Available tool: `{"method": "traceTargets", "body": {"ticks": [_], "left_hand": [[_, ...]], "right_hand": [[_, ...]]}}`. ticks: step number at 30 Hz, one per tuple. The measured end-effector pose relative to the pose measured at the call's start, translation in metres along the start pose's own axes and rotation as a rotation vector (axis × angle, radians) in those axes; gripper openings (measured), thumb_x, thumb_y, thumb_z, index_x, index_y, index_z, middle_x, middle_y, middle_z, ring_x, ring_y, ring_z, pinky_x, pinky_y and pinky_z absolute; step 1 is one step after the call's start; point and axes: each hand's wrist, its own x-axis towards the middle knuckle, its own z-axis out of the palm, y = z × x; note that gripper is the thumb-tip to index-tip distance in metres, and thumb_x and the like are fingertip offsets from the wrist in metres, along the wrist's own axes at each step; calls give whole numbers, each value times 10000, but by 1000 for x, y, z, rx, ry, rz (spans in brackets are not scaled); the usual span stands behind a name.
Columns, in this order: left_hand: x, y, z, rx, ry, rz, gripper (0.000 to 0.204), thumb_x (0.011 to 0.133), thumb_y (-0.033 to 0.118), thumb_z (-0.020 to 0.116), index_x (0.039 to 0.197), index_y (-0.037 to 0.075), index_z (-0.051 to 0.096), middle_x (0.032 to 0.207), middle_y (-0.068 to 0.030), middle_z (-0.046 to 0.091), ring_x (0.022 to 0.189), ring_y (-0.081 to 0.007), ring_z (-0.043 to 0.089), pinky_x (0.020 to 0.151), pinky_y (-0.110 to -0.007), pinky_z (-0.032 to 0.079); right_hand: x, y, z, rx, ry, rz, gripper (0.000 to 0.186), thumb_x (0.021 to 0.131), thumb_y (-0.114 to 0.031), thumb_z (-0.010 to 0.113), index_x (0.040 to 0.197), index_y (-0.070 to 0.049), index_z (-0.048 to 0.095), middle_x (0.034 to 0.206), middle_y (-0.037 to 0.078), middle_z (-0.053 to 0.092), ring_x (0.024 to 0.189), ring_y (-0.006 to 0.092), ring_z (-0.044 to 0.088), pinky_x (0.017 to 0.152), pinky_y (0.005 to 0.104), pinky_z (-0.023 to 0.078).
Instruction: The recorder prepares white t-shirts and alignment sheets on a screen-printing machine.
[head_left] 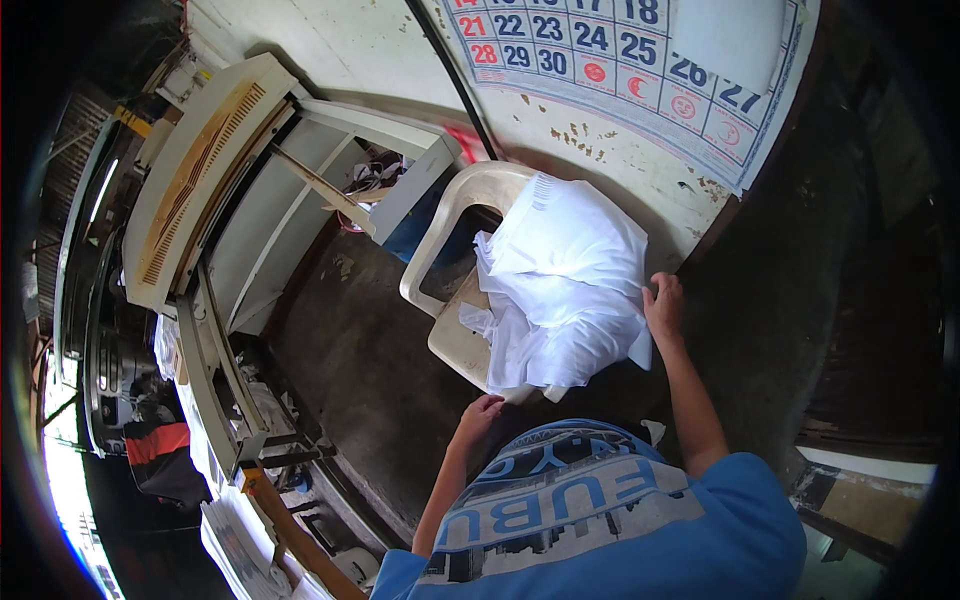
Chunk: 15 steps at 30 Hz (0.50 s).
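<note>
A bulky white bundle [565,290], thin cloth or plastic with crumpled folds, covers the seat and backrest of a cream plastic chair [463,335]. My left hand [478,418] is at the chair's front edge, close to the bundle's lower left corner. Its fingers are pressed together, and whatever they may pinch is too small to make out. Beside the bundle's right side is my right hand [665,305], its fingers bent and apart, the fingertips at or very near the white material. Part of the chair's seat is hidden under the bundle.
Behind the chair is a stained wall with a large calendar [620,70]. To the left stand an open cream cabinet frame [290,220] and a long machine-like housing [205,180]. White papers [240,545] are stacked at lower left. A low bench [850,500] is at lower right.
</note>
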Motion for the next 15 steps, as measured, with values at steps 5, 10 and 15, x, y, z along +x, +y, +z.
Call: {"method": "traceTargets", "body": {"ticks": [5, 10, 15], "left_hand": [[-15, -6, 3, -90, 74, -171, 245, 830, 199, 524, 1000, 32, 583, 812, -34, 591, 698, -96, 541, 647, -230, 444], [-11, -7, 18, -91, 15, -110, 244, 830, 200, 526, 1001, 36, 583, 824, -28, 589, 704, -96, 541, 650, -232, 444], [-11, -12, 16, -45, 1, -69, 248, 830, 206, 524, 1002, 37, 582, 845, -25, 589, 721, -98, 545, 658, -231, 445]], "right_hand": [[-36, 14, 24, 99, -361, 94, 324, 662, -211, 679, 886, -24, 539, 898, 161, 534, 899, 346, 494, 769, 418, 406], [-50, 16, 39, -8, -338, -63, 211, 683, -174, 650, 744, -28, 511, 759, 117, 539, 757, 276, 518, 663, 385, 403], [-33, -25, 19, 781, -568, 267, 181, 736, -79, 533, 623, -69, 393, 575, -47, 333, 529, 50, 314, 472, 222, 262]]}}
